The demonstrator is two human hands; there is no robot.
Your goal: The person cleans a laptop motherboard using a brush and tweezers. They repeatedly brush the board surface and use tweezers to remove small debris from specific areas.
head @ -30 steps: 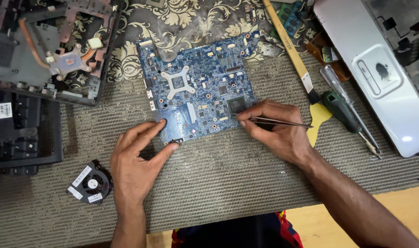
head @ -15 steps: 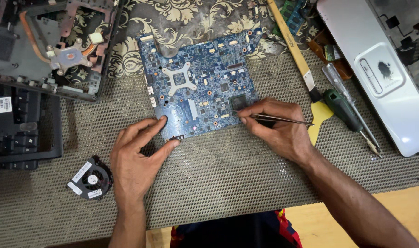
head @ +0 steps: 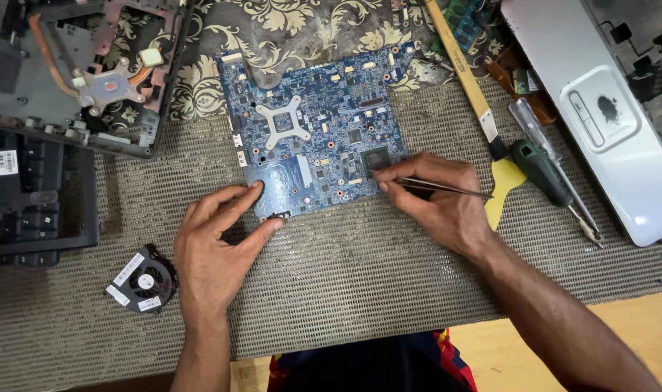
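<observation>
A blue laptop circuit board (head: 324, 123) with a silver cross-shaped bracket lies on a woven mat (head: 345, 283). My left hand (head: 215, 247) rests flat on the mat, its thumb and forefinger pressing the board's near left corner. My right hand (head: 440, 199) pinches thin metal tweezers (head: 436, 186), whose tips touch the board beside a dark square chip (head: 377, 160) near the right edge.
A black cooling fan (head: 141, 279) lies at the left. A dismantled laptop base with copper heat pipe (head: 84, 72) and a black frame (head: 33, 196) fill the upper left. Two screwdrivers (head: 549, 174), a yellow-tipped tool (head: 483, 116) and a silver laptop cover (head: 599, 109) sit at the right.
Both hands stay in nearly the same place. The view has shifted a little; the tweezers' tips remain at the chip.
</observation>
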